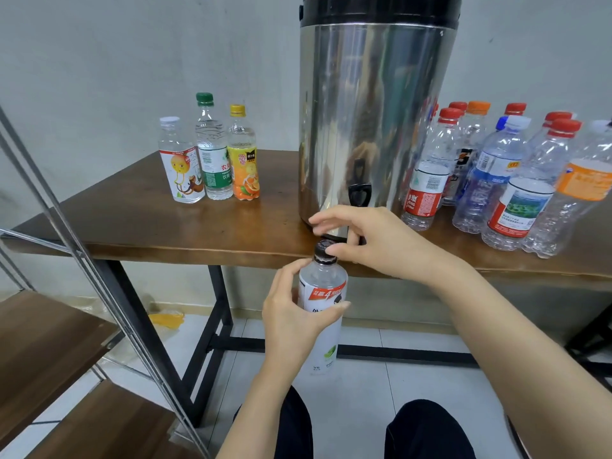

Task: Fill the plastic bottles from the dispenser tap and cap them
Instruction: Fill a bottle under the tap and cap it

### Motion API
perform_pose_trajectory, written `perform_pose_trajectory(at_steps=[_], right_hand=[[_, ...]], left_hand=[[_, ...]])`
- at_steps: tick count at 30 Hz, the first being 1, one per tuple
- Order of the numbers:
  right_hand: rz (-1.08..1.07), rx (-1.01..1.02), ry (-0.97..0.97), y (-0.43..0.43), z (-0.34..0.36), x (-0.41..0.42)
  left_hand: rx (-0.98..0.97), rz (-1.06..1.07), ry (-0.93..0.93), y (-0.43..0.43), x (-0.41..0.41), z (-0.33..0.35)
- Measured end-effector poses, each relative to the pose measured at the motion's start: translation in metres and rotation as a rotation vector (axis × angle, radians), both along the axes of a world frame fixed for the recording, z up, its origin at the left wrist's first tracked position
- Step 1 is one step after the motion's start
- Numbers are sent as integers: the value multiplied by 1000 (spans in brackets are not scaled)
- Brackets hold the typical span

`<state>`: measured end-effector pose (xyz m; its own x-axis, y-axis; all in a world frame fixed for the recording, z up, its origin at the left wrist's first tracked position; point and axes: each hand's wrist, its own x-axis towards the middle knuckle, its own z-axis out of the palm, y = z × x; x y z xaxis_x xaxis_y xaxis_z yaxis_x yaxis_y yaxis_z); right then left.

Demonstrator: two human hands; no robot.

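A: Two hands on one bottle [323,329]. Where is it?
B: In front of the table [132,223] edge, just below the dispenser [374,120] and its tap [359,193]. The left hand [298,313] is wrapped round the white-labelled body, fingers curled over part of the print.
A: And the right hand [377,241]?
B: Thumb and fingertips pinch the black cap [323,251] sitting on the neck. I can't tell if it's screwed tight.
A: The dispenser?
B: The frame cuts off its top, and the right hand hides the spout's end.
A: Anything else?
B: Left of it stand three labelled bottles [212,150]. Right of it a cluster of bottles [493,180] overlaps, too crowded to count, and the outermost runs off the edge.
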<state>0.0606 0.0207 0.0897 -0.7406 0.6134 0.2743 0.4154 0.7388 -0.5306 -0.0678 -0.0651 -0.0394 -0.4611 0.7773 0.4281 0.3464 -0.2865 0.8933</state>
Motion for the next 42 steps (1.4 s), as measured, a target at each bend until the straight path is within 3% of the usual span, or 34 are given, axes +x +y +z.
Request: perform_pose_trajectory(at_steps=[3,8,11,15,19,23,26,30,35,38,42], right_hand=[[-53,44,13,2,0,-7],[17,-48,21,2,4,-13],[-55,19,33,4,3,-18],[34,-50,17,4,4,-22],[-42,15,52,6,4,-27],[64,-114,43,4,6,-27],[-20,-33,79,6,2,-32],[56,-87,44,8,3,-32],[-92,36,89,10,-1,-36],[4,-61,69,8,0,-36],[-20,-53,156,5,-4,-47]], left_hand=[[-10,13,21,1,-5,1],[11,39,22,2,-13,4],[4,42,44,3,-16,5],[0,57,28,5,-22,6],[1,55,64,5,-25,8],[1,53,45,4,-28,6],[-1,52,71,4,-28,7],[6,56,27,5,-33,6],[-5,63,34,6,-38,5],[0,62,37,8,-41,3],[20,57,45,8,-42,5]])
